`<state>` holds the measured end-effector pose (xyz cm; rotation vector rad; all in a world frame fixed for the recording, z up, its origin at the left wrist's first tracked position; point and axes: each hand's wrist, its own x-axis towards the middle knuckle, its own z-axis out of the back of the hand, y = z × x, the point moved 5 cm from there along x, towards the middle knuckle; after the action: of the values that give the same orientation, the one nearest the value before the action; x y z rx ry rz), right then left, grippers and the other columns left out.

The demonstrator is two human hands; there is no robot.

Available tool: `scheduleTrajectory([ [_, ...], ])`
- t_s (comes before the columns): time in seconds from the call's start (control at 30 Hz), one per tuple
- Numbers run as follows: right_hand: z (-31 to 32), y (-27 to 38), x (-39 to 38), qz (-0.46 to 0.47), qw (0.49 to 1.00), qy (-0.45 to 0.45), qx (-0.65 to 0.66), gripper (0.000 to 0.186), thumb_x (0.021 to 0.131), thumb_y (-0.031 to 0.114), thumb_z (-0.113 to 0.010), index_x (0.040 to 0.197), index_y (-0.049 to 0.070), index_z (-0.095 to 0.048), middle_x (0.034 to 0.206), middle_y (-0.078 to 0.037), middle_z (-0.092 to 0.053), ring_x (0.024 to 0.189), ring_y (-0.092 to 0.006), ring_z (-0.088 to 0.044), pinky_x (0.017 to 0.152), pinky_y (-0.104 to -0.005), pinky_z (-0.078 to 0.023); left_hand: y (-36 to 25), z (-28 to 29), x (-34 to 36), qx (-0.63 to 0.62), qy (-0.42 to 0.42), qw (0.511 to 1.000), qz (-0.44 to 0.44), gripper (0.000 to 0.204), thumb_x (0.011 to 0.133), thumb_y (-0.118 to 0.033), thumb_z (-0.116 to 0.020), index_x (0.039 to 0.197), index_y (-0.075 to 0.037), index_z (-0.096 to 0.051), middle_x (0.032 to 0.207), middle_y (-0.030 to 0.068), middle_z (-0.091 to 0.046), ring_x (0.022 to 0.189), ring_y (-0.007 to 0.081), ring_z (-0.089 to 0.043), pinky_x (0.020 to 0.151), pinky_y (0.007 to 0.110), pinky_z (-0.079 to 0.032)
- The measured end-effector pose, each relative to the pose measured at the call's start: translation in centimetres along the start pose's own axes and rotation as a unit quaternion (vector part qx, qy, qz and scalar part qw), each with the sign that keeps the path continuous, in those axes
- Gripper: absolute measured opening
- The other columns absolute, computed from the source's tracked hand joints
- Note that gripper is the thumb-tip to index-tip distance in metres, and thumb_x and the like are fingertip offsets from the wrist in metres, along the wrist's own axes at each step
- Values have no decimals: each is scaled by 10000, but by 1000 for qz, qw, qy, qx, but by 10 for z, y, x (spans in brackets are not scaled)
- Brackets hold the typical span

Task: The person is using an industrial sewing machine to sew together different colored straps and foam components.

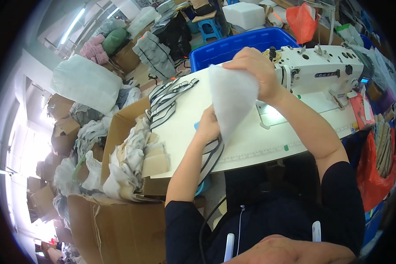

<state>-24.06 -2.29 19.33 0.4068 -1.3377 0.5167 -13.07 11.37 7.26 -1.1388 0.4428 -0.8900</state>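
Observation:
A white, soft-looking piece of fabric [234, 94] is held up over the sewing table, narrowing to a point at its lower end. My right hand [258, 72] grips its upper edge, with the fingers bent over the top. At its lower left side, my left hand [209, 125] is closed on the fabric; the fingertips are partly hidden behind it. Black-and-white striped strips [212, 155] hang over the table's front edge beside my left wrist. A small blue thing [196, 126] shows behind the left hand. The white sewing machine [317, 70] stands right of my right hand, its light on.
More striped strips [174, 97] lie at the table's left end. A cardboard box [119, 125] with pale fabric pieces adjoins that end. Behind the table is a blue plastic bin [207, 55]. A red bag [374, 176] hangs at the right. A measuring scale runs along the front edge.

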Motion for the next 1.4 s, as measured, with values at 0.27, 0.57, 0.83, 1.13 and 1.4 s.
scheduleTrajectory([
  [0.27,37,34,-89,-34,984,-98,142,302,814,81,-701,1075,-25,-591,890,-176,-634,777,-276,-609,668,-385,-490,-66,96,-4,73,252,962,69,159,804,-92,-762,926,-12,-698,844,-20,-676,762,41,-544,693,217,-453],
  [0.57,75,-8,-238,-363,923,97,-81,565,737,47,-680,1282,75,-534,1271,-154,-541,1010,-296,-590,839,-371,-499,60,-40,94,439,424,786,96,530,751,-469,-728,1009,-6,-701,887,156,-703,813,260,-646,757,366,-494],
  [0.83,102,-38,-238,-233,861,409,-193,571,740,-30,-562,1277,164,-588,1322,-102,-521,1100,-272,-550,956,-396,-425,42,-118,77,510,192,821,-171,446,740,-218,-700,1140,-38,-615,1164,129,-624,1071,295,-607,889,396,-492],
  [1.13,94,-46,-239,-143,859,491,-30,255,748,25,-591,974,140,-626,1260,16,-586,1235,-215,-486,1069,-448,-344,52,-149,48,309,172,872,-338,336,787,-47,-578,1119,-70,-623,1214,49,-613,1097,250,-591,925,378,-474],
  [1.4,107,-49,-243,-239,804,543,42,351,585,-31,-678,882,148,-624,986,2,-595,1083,-198,-540,1126,-499,-266,46,-157,50,372,217,858,-280,394,787,-71,-601,1177,-123,-617,1238,31,-582,1134,243,-544,949,435,-440],
])
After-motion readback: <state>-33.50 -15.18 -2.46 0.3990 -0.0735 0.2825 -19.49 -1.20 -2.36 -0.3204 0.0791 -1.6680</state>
